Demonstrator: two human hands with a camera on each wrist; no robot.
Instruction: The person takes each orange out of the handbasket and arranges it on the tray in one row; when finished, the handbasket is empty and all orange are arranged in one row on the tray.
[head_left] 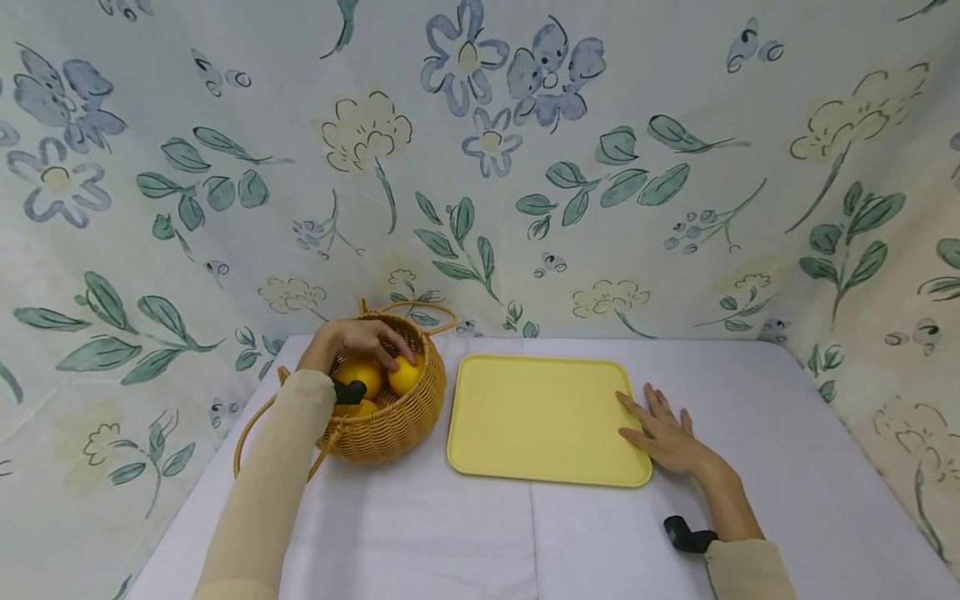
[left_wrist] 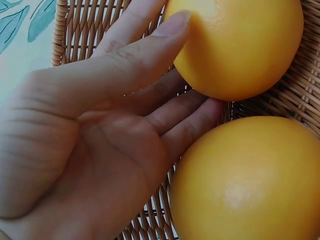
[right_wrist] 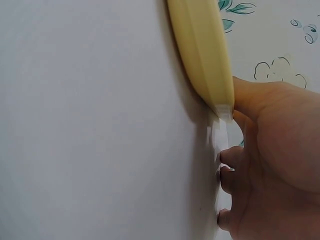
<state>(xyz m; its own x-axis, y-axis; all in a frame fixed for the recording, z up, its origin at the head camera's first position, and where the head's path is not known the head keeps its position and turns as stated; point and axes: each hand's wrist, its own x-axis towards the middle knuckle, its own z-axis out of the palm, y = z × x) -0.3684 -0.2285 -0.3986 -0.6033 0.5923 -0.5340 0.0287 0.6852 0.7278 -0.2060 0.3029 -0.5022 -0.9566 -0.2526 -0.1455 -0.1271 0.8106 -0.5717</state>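
A brown wicker basket (head_left: 397, 435) with several oranges inside stands at the left of the table. My left hand (head_left: 363, 337) reaches over its rim and grips an orange (head_left: 406, 379). In the left wrist view the thumb (left_wrist: 172, 27) lies against that orange (left_wrist: 245, 55), with fingers behind and under it. Another orange (left_wrist: 250, 185) sits close below the fingers. A yellow rectangular tray (head_left: 540, 421) lies flat right of the basket. At its right edge rests my right hand (head_left: 663, 433), fingers spread, some touching the tray rim and others the tablecloth.
One basket handle (head_left: 408, 304) stands up behind the basket; another handle (head_left: 251, 429) hangs out at its left. White cloth (head_left: 420, 533) covers the table. A floral curtain (head_left: 480, 242) rises behind and at both sides.
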